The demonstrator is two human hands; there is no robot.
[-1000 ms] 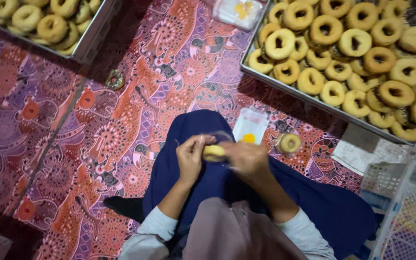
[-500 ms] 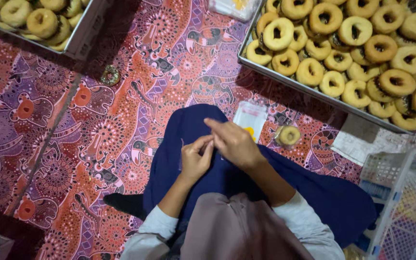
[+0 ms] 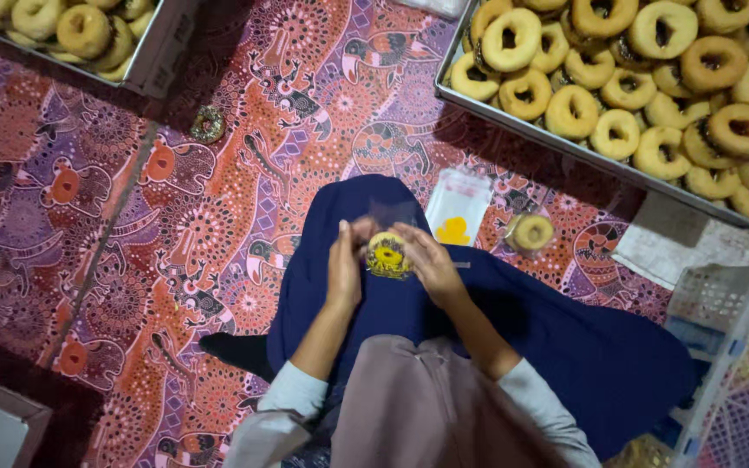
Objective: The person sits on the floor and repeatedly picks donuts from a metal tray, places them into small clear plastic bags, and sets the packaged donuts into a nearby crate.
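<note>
Both hands, left hand point(image 3: 345, 264) and right hand point(image 3: 426, 264), pinch a seemingly bagged doughnut point(image 3: 387, 254) (yellow-marked) just below the empty pouch point(image 3: 459, 206).

Hands point(image 3: 389, 260) hold a clear bagged doughnut point(image 3: 387, 254); empty clear bag point(image 3: 457, 208) beyond

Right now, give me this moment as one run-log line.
left hand: on bagged doughnut | right hand: on same bag, over lap | floor: empty bag, wrapped doughnut | tray of doughnuts: upper right
</note>
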